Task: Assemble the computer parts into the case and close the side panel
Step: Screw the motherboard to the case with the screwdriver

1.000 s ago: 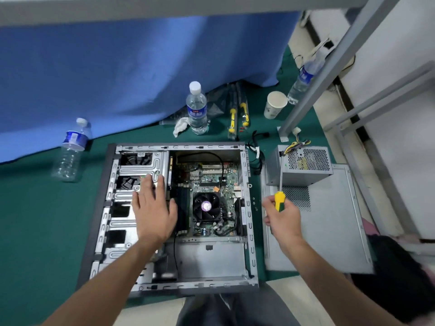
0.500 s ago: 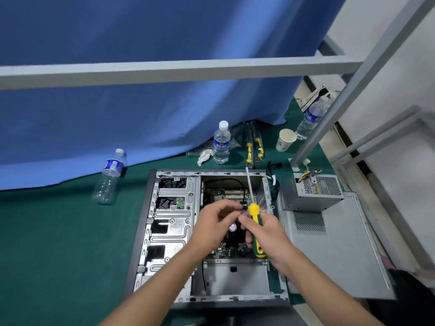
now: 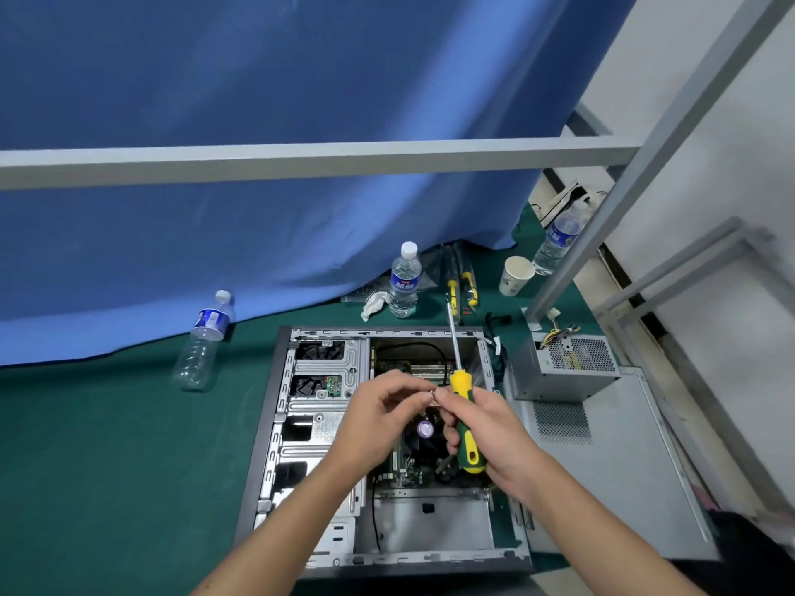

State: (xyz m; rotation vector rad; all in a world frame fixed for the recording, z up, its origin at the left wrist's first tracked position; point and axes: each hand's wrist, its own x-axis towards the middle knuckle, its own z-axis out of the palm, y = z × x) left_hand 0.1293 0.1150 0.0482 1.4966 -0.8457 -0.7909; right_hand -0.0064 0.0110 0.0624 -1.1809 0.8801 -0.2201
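Lying open on the green floor, the case (image 3: 387,449) holds its motherboard, and above it we pinch a tiny part, likely a screw, between left hand (image 3: 378,419) and right hand (image 3: 486,428); the right also grips the screwdriver (image 3: 462,406). Beside the case wait the power supply (image 3: 563,367) and side panel (image 3: 611,475). Next, we judge, comes seating the screw.

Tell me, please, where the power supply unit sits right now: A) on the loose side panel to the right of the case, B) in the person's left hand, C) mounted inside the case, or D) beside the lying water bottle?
A: the power supply unit rests on the side panel, right of the open case.
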